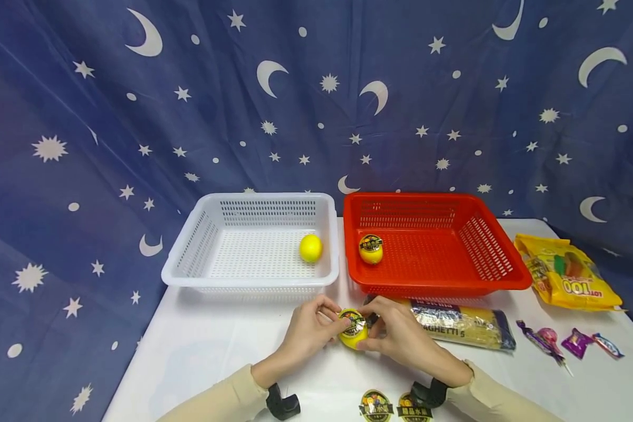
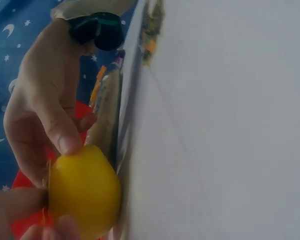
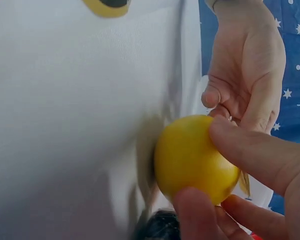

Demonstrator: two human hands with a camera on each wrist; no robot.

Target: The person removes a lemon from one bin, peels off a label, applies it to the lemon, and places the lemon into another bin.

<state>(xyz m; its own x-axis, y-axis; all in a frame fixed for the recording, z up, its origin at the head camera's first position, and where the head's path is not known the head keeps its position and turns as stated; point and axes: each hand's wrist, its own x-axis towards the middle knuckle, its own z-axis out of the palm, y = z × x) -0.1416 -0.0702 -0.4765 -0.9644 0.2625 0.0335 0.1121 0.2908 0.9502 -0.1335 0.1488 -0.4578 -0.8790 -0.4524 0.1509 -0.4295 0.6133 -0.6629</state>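
Both hands hold a yellow lemon (image 1: 354, 341) low over the table in front of the baskets. A round black-and-gold sticker (image 1: 353, 321) lies on its upper side. My left hand (image 1: 307, 327) grips the fruit from the left, its thumb pressing the sticker and other fingertips under the lemon in the left wrist view. From the right, my right hand (image 1: 401, 335) pinches the lemon (image 3: 192, 155) between thumb and fingers. Another lemon (image 1: 310, 248), showing no sticker, lies in the white basket (image 1: 190, 280); the red basket (image 1: 443, 287) holds a stickered lemon (image 1: 371, 253).
Two loose round stickers (image 1: 376, 405) lie near the front edge. A spaghetti pack (image 1: 461, 323) lies behind my right hand, partly covered by it. Further right are a yellow snack bag (image 1: 575, 281), a lollipop (image 1: 548, 336) and small wrapped candies (image 1: 577, 343).
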